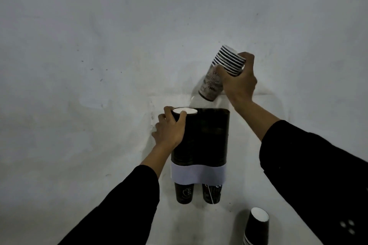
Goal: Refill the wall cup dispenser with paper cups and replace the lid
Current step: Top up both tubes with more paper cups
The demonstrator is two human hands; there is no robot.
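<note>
A dark twin-tube cup dispenser [207, 137] with a pale band hangs on the wall; two black cups poke out of its bottom. My left hand [169, 127] grips the dispenser's upper left corner, thumb on the white rim of the top cup [188, 111] in the left tube. My right hand [238, 79] holds a tilted stack of several printed paper cups [217, 77] above the right tube, base pointing down toward its opening. No lid is in view.
A second stack of black paper cups [256, 226] with a white inside stands at the lower right. The grey wall [99, 45] fills the rest of the view. Both forearms wear black sleeves.
</note>
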